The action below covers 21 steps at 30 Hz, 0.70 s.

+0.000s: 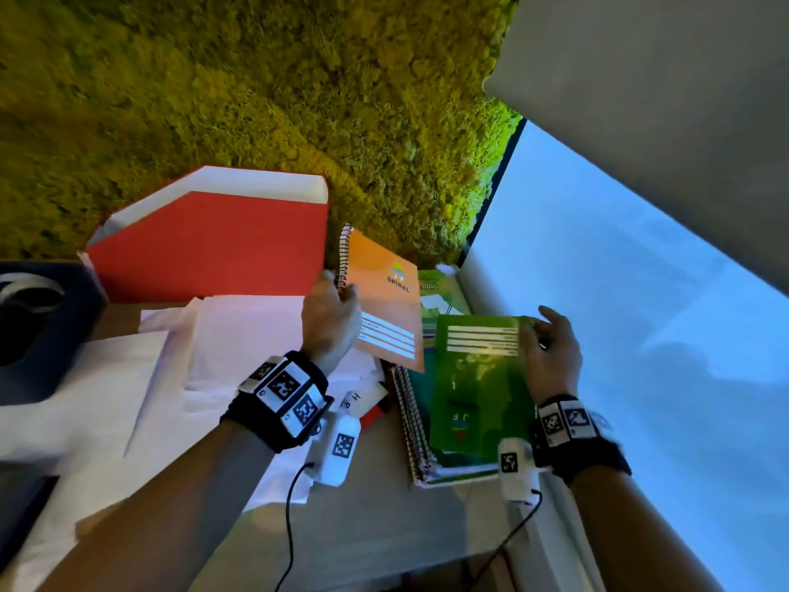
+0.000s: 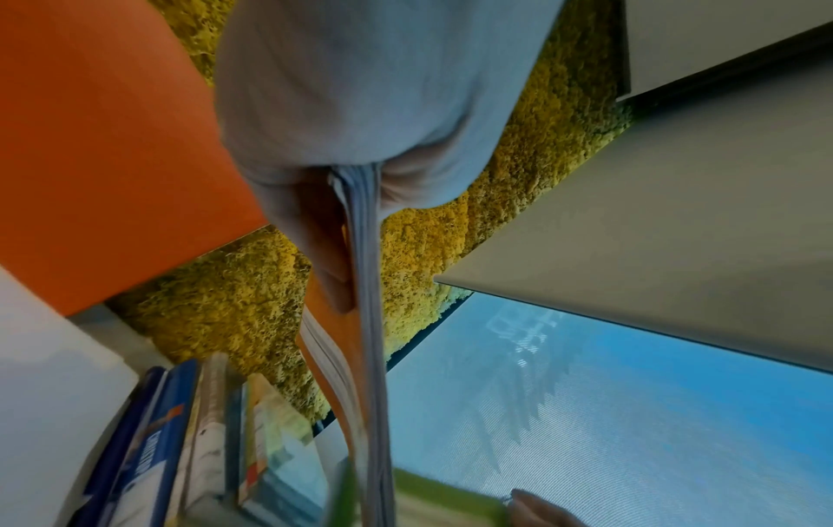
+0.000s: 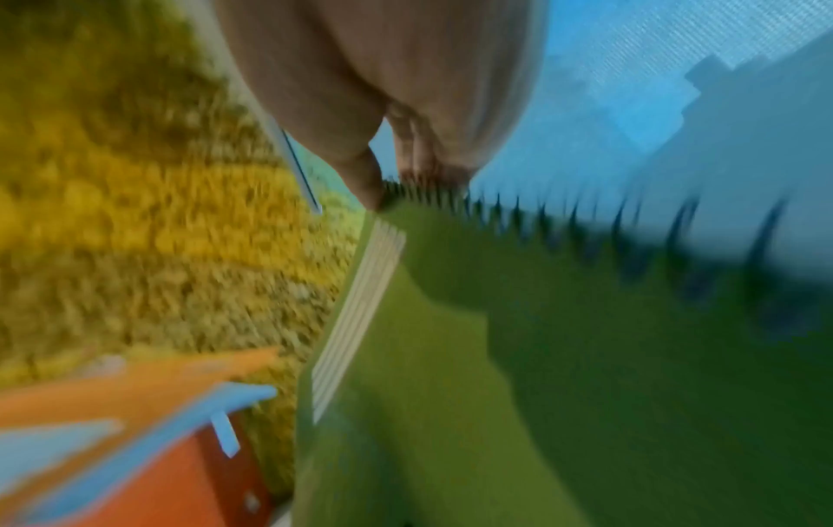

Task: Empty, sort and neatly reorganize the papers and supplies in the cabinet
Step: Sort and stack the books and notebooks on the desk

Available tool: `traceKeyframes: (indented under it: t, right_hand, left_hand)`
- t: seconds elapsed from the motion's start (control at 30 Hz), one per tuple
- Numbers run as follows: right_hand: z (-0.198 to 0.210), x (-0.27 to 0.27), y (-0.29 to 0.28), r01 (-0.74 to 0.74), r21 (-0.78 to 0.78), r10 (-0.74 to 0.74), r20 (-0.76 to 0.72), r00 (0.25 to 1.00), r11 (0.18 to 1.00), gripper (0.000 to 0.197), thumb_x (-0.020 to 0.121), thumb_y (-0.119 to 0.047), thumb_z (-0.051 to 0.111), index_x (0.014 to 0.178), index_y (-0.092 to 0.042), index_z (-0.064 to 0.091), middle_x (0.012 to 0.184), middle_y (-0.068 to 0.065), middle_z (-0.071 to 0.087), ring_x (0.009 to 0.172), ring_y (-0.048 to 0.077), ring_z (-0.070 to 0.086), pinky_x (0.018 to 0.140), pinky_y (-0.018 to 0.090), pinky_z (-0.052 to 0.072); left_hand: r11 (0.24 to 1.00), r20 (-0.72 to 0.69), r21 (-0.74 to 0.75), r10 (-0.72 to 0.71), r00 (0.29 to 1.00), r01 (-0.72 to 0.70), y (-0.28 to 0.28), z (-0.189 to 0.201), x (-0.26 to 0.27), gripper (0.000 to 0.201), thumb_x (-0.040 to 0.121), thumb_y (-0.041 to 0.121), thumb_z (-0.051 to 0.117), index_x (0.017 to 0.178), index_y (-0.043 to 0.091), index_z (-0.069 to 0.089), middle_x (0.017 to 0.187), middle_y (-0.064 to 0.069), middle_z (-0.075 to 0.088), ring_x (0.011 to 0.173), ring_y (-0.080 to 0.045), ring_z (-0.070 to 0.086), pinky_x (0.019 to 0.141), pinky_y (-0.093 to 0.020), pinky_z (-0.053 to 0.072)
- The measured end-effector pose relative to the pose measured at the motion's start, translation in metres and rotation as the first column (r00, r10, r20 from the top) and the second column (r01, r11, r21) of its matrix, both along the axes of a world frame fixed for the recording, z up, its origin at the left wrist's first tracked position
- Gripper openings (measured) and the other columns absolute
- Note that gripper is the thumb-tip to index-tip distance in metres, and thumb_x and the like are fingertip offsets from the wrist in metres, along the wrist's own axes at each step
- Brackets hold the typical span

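My left hand [image 1: 331, 311] grips an orange spiral notebook [image 1: 388, 309] by its wire-bound edge and holds it raised and tilted. The left wrist view shows that notebook's page edges [image 2: 367, 338] running down from between my thumb and fingers. My right hand [image 1: 550, 348] pinches the spiral edge of a green notebook [image 1: 480, 386], held just above a stack of spiral notebooks [image 1: 416, 437]. The blurred right wrist view shows the green cover [image 3: 541, 374] and its dark wire coils under my fingertips [image 3: 374, 185].
A red folder [image 1: 209, 245] leans on the mossy green wall [image 1: 256, 100]. Loose white papers [image 1: 128, 390] cover the surface at left, beside a dark box [image 1: 47, 335]. More books [image 1: 439, 292] stand behind the stack. A blue-lit window [image 1: 619, 335] fills the right.
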State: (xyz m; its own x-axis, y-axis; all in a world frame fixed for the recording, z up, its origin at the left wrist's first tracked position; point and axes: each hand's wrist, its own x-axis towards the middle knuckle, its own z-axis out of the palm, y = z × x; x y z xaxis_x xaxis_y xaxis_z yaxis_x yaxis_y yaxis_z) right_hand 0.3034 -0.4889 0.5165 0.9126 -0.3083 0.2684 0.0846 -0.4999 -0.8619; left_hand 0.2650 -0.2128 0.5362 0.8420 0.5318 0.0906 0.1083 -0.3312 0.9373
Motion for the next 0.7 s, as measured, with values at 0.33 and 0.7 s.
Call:
traceKeyframes:
  t: [0.33, 0.7]
  right_hand:
    - [-0.093, -0.016, -0.031, -0.198, -0.310, 0.005, -0.527, 0.850, 0.930, 0.049, 0.079, -0.028, 0.077, 0.112, 0.006, 0.061, 0.112, 0.026, 0.065, 0.104, 0.038, 0.062, 0.087, 0.042, 0.050]
    - [-0.096, -0.028, -0.040, -0.333, -0.297, 0.212, -0.373, 0.903, 0.895, 0.048, 0.082, -0.005, 0.066, 0.129, -0.013, 0.058, 0.120, 0.014, 0.064, 0.107, 0.028, 0.061, 0.095, 0.036, 0.048]
  left_hand:
    - [0.996, 0.021, -0.090, -0.020, 1.000, 0.022, -0.043, -0.039, -0.025, 0.014, 0.098, 0.019, 0.054, 0.106, 0.009, 0.047, 0.072, 0.002, 0.053, 0.064, -0.017, 0.050, 0.053, -0.030, 0.035]
    - [0.991, 0.014, -0.120, -0.051, 0.999, 0.053, -0.089, -0.064, -0.037, 0.012, 0.099, 0.017, 0.052, 0.102, 0.013, 0.042, 0.075, 0.004, 0.050, 0.066, -0.009, 0.047, 0.058, -0.028, 0.036]
